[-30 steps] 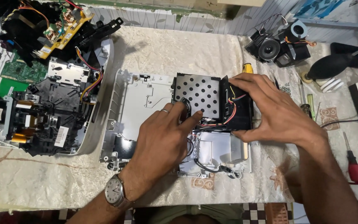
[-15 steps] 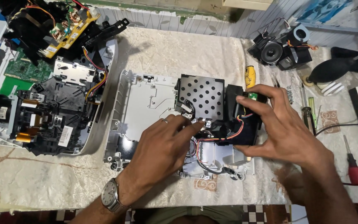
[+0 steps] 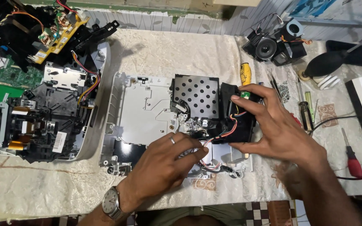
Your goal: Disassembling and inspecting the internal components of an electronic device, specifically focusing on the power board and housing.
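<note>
A: Looking down at the table, where is the right hand (image 3: 273,125)?

B: It clamps the black plastic fan module (image 3: 236,121) from the right side, index finger over the top edge, thumb under the lower edge. The module sits tilted over the right part of the white plastic housing tray (image 3: 143,109), touching the perforated grey metal shield box (image 3: 198,97).

A: And the left hand (image 3: 164,163)?

B: It rests on the tray's front edge, fingers curled together, tips at the bundle of red and black wires (image 3: 214,136) below the module. I cannot tell whether they pinch a wire.

A: What lies around?

B: A stripped black optical assembly with a green circuit board (image 3: 34,104) lies left; a yellow-handled screwdriver (image 3: 245,73) just behind the module; a red-handled screwdriver (image 3: 352,159) far right.
</note>
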